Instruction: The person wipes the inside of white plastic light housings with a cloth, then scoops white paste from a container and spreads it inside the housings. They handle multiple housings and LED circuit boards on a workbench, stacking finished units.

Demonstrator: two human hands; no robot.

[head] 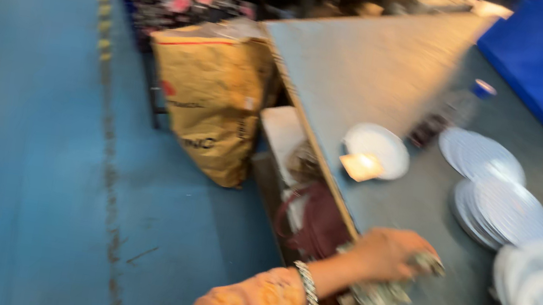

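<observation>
From the head camera, one hand (388,252) is closed tight around a crumpled grey cloth (378,298) at the near edge of the grey table (368,67). The picture is too blurry to tell which hand it is. Stacks of white round plates (511,211) sit to the right. A small white bowl (378,148) is farther away. A big brown sack (212,98) stands on the blue floor (18,138) to the left.
</observation>
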